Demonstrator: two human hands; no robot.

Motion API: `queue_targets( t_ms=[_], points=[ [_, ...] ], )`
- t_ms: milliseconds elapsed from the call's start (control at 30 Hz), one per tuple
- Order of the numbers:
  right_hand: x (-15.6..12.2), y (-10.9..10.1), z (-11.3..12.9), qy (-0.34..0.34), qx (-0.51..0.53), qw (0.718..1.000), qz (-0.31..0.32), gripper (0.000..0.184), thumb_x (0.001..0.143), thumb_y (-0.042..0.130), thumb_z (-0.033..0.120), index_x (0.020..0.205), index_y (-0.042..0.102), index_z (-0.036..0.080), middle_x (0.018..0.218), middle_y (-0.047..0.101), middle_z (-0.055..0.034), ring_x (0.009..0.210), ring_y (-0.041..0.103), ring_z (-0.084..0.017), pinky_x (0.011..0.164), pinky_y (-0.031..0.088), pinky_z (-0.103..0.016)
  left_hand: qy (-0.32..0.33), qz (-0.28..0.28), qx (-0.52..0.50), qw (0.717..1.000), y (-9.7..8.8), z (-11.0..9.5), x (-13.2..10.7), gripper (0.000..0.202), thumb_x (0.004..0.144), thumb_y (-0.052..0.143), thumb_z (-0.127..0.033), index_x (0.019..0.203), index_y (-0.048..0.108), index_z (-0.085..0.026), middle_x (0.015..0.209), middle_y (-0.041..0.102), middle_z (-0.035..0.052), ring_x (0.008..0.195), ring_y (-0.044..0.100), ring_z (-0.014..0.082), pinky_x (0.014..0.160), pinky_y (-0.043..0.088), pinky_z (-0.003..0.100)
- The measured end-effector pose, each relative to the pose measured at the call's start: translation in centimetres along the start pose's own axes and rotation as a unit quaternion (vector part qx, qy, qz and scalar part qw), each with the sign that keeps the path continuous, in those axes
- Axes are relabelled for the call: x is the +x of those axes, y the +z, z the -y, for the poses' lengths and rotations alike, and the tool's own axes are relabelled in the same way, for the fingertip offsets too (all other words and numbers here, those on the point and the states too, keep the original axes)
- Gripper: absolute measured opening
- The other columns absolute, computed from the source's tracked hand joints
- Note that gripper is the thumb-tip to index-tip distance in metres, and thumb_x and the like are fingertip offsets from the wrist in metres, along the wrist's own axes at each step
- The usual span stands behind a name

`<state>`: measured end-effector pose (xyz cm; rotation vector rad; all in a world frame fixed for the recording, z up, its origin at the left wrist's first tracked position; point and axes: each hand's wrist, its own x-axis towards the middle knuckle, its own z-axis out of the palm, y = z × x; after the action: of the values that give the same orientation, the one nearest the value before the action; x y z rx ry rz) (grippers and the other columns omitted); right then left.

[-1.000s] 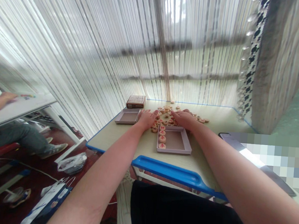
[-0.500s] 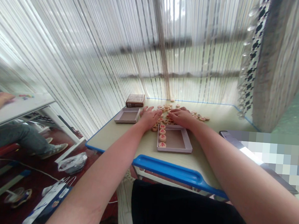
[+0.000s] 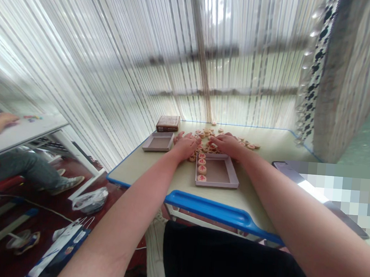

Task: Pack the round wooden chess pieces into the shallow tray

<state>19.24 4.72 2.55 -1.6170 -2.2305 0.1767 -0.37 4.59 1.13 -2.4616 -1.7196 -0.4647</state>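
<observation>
Round wooden Chinese chess pieces [image 3: 206, 149] lie in a loose heap on the desk [image 3: 128, 164]. On the heap's left side rests my left hand [image 3: 186, 145], open, fingers spread, touching pieces. My right hand [image 3: 227, 143] is over the heap's right side, with thumb and fingertips closed on one chess piece [image 3: 211, 139]; the character on it is too small to read. Nearer me sits a shallow pale box tray [image 3: 234, 178]. Several red-marked pieces [image 3: 202, 169] form a column along its left wall, and bare cardboard shows beside them.
A second shallow tray [image 3: 146, 147] is left of my left hand, with a brown printed box [image 3: 168, 123] behind it. A dark flat device [image 3: 292, 179], partly blurred out, lies at right. Another person's hand [image 3: 9, 119] rests on a neighbouring table at left.
My right hand's fingers have drawn together at the heap, and a chess piece now shows at their tips. My left hand stays nearly in place; the column in the tray is unchanged.
</observation>
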Motion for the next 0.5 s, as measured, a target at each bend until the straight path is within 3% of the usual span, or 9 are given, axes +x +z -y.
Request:
queue_targets(
  t_ms=[67, 167, 300, 367, 500],
  points=[
    [0.1, 0.2, -0.2, -0.006, -0.023, 1.0, -0.009, 0.048, 0.087, 0.026, 0.049, 0.094, 0.068, 0.027, 0.101, 0.065, -0.0036, 0.106, 0.047, -0.022, 0.087, 0.035, -0.033, -0.018, -0.003, -0.004, 1.0, 0.0, 0.0, -0.1, 0.047, 0.088, 0.021, -0.048, 0.117, 0.054, -0.031, 0.132, 0.045, 0.0043, 0.127, 0.028, 0.0292, 0.1, 0.019, 0.053],
    [0.1, 0.3, -1.0, -0.005, -0.068, 0.995, -0.071, 0.043, 0.088, 0.027, 0.042, 0.101, 0.065, 0.026, 0.112, 0.06, -0.0044, 0.105, 0.047, -0.022, 0.088, 0.034, -0.034, -0.01, -0.032, -0.011, 0.999, -0.1, -0.1, -0.2, 0.048, 0.089, 0.017, -0.045, 0.124, 0.047, -0.031, 0.132, 0.045, 0.0038, 0.126, 0.031, 0.0236, 0.103, 0.02, 0.047],
    [0.2, 0.0, -2.6, 0.064, -0.1, 0.984, -0.134, 0.041, 0.089, 0.026, 0.034, 0.109, 0.06, 0.022, 0.116, 0.057, -0.0079, 0.104, 0.047, -0.022, 0.087, 0.035, -0.036, 0.002, -0.034, -0.012, 0.999, -0.5, -0.1, -0.3, 0.053, 0.091, 0.009, -0.042, 0.125, 0.046, -0.024, 0.129, 0.048, 0.005, 0.127, 0.032, 0.0165, 0.107, 0.018, 0.038],
    [0.3, 0.0, -3.3, 0.101, -0.095, 0.983, -0.12, 0.042, 0.089, 0.025, 0.035, 0.113, 0.057, 0.022, 0.119, 0.055, -0.0086, 0.106, 0.047, -0.023, 0.087, 0.035, -0.037, -0.004, -0.023, -0.008, 1.0, -0.5, 0.0, -0.3, 0.055, 0.091, 0.008, -0.042, 0.121, 0.05, -0.022, 0.129, 0.048, 0.0051, 0.128, 0.03, 0.0173, 0.107, 0.018, 0.038],
    [0.5, 0.1, -3.8, 0.092, -0.093, 0.991, -0.009, 0.048, 0.089, 0.022, 0.043, 0.107, 0.061, 0.022, 0.117, 0.057, -0.0102, 0.107, 0.049, -0.026, 0.086, 0.037, -0.04, 0.023, 0.002, -0.012, 1.0, -0.4, 0.1, -0.2, 0.055, 0.091, 0.01, -0.04, 0.115, 0.055, -0.019, 0.123, 0.054, 0.0068, 0.123, 0.039, 0.016, 0.106, 0.022, 0.036]
  ],
)
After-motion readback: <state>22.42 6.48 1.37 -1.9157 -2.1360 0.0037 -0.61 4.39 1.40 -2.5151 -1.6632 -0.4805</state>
